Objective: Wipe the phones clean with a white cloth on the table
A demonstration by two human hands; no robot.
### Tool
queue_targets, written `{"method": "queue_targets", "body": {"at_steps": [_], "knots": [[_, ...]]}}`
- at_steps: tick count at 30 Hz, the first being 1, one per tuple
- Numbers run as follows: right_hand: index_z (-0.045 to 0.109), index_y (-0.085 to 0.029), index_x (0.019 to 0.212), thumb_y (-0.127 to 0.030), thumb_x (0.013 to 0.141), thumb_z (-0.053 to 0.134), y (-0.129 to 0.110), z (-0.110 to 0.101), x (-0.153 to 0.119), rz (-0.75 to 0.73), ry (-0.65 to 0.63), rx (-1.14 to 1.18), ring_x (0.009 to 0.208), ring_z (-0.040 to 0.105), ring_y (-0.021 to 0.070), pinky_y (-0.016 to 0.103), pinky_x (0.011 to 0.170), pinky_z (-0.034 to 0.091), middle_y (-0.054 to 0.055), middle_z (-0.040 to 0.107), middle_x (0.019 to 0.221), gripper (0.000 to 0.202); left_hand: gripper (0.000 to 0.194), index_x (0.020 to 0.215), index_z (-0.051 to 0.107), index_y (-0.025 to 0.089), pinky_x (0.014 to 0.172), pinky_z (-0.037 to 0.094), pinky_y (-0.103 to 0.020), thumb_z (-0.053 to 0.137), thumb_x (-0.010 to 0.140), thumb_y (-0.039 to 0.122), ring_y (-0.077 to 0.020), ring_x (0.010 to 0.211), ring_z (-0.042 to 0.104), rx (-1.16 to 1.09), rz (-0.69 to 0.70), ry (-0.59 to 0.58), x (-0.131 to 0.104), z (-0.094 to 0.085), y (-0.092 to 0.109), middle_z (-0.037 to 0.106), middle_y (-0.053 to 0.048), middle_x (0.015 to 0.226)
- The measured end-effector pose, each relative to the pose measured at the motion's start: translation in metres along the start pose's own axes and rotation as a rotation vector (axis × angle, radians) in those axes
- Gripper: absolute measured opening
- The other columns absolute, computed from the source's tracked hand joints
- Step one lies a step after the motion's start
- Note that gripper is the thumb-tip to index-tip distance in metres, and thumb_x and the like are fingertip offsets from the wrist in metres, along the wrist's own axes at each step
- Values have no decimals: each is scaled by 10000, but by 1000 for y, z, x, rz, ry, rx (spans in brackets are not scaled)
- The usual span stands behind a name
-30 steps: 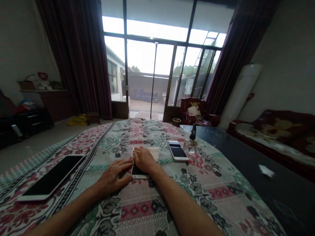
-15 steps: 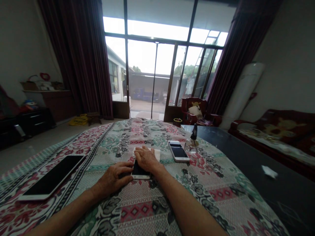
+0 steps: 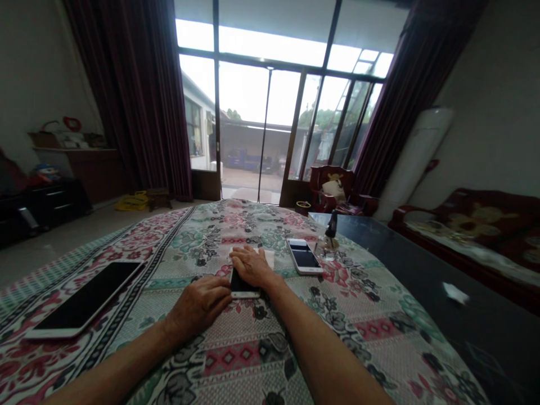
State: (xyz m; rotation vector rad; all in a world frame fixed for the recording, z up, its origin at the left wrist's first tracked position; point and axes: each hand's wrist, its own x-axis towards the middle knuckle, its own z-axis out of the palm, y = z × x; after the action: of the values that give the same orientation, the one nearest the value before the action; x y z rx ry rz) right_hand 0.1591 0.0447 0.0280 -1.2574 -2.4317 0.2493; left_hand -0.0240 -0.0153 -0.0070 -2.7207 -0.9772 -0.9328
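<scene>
Two hands engaged: at twelve o'clock, my right hand [image 3: 253,266] lies flat over cloth [image 3: 269,258] and phone [image 3: 241,286]; my left hand [image 3: 201,301], fingers loosely extended, flanks the phone's nine-o'clock edge, contact unclear. Step judged: wiping; next stroke calls for bracing.

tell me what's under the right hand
Under the right hand are a white cloth or tissue, its edge showing, and a white phone, its lower end showing. The phone's upper part is covered.
</scene>
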Motion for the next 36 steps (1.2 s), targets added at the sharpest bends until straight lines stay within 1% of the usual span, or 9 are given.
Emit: {"method": "queue_targets", "body": {"at_steps": [3,6,10,13,17,21,24,29,36], "knots": [[578,-294,1180,-334,993,268,0,0,0,-2,-5,-6,1273,384,248,631,1021,216,16,484,1408,364,255,870,674,183,776,535,-318,445,957,251,-159,823,640,13,2,-24,0,0,1,688,-50,939],[611,-274,1106,-321,999,244,-1,0,0,1,-5,-51,1248,407,248,609,1011,246,20,516,1375,385,261,843,667,179,768,530,-305,440,956,241,-152,810,632,-9,-17,-52,1,0,1,677,-51,922],[628,-262,1042,-299,995,260,-2,1,-1,40,41,-136,1205,440,240,550,993,286,24,574,1303,374,264,824,665,178,764,524,-285,441,953,236,-143,798,625,-53,-40,-70,2,-1,3,667,-46,898],[636,-252,979,-291,990,273,-2,3,-3,54,99,-199,1130,486,229,476,947,333,23,627,1206,364,261,816,664,179,761,520,-273,445,950,225,-141,796,624,-70,-40,-74,3,-2,4,664,-44,886],[656,-223,896,-296,977,317,-1,0,-5,129,117,-253,1042,523,229,398,881,360,52,664,1098,356,270,817,669,178,760,520,-276,442,953,234,-144,798,626,-64,-43,-79,2,-1,3,665,-48,890],[664,-206,910,-290,974,328,4,-4,-7,223,159,-274,1060,520,249,415,899,343,68,648,1154,352,265,821,673,181,762,520,-275,449,950,241,-145,806,627,-72,-46,-62,1,0,2,666,-48,897],[656,-203,917,-268,980,319,6,-4,-7,159,169,-276,1089,505,239,405,924,331,58,639,1165,349,263,822,674,178,761,520,-274,450,947,237,-144,801,627,-80,-49,-53,2,0,3,668,-49,891],[634,-193,869,-238,984,319,0,0,-11,-4,78,-258,967,521,183,308,865,368,57,637,1029,339,262,821,677,181,741,516,-261,455,944,246,-138,783,620,-96,-47,-37,3,0,4,663,-42,856],[600,-184,889,-230,998,294,-8,-6,-37,-171,33,-157,949,514,162,303,907,360,49,614,1033,328,247,811,669,181,745,510,-267,466,937,245,-143,793,607,-94,-28,-28,2,2,2,649,-41,851]]}}
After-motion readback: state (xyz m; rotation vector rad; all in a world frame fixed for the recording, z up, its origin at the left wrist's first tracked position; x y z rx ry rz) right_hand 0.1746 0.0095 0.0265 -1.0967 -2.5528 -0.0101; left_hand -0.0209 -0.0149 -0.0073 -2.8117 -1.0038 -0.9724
